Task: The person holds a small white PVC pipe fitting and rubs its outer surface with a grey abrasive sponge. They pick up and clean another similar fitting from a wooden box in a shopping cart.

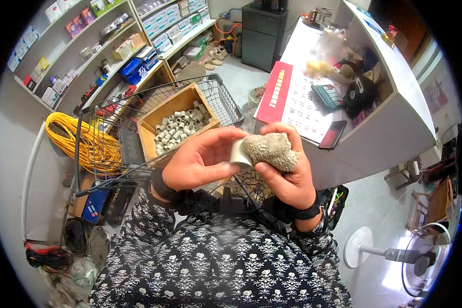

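Between my two hands is a short white plastic pipe fitting [240,154]. My left hand [204,158] holds it from the left, thumb below and fingers behind. My right hand [288,173] grips a bunched beige-grey terry cloth [271,148], which touches the fitting's right end. Beyond my left hand, many similar small grey-white fittings [177,129] lie in a wooden box [148,133]. More small fittings [250,183] show below my hands, partly hidden by them and by dark straps.
A wire cart [79,154] surrounds the wooden box. Coiled yellow cable [81,142] hangs at left. On the white counter at right lie a calendar [292,104], a calculator [327,96] and a phone [332,134]. A fan [421,265] stands lower right; stocked shelves [96,50] line the upper left.
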